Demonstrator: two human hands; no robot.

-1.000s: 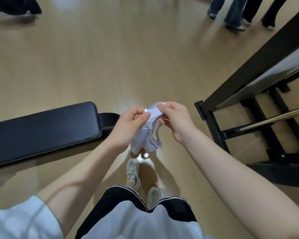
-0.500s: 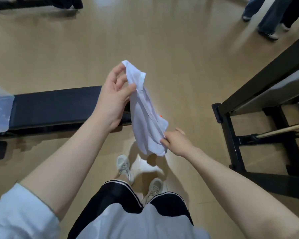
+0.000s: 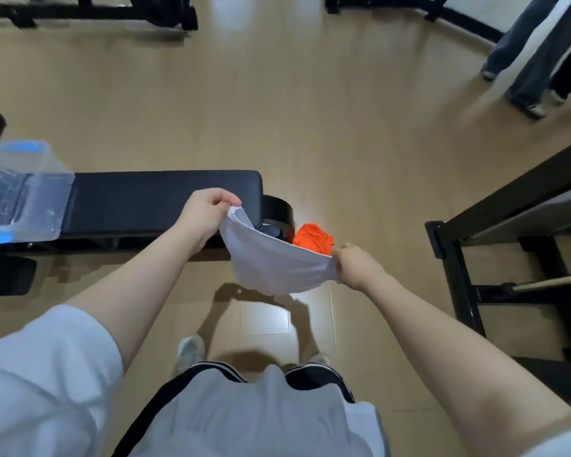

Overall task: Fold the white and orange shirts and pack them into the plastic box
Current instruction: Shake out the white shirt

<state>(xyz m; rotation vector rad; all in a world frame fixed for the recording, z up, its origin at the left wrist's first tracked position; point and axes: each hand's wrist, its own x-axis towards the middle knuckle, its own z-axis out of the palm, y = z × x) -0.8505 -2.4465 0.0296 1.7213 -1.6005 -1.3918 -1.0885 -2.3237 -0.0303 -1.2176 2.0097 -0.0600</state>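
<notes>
Overhead, the white shirt (image 3: 274, 263) hangs stretched in the air between both hands, off the right end of the black bench (image 3: 152, 199). Left hand (image 3: 208, 211) pinches one edge, right hand (image 3: 355, 265) grips the other. Just beyond it, the orange shirt (image 3: 314, 238) lies crumpled by the bench's end. At the bench's left end sits the clear plastic box (image 3: 23, 189).
</notes>
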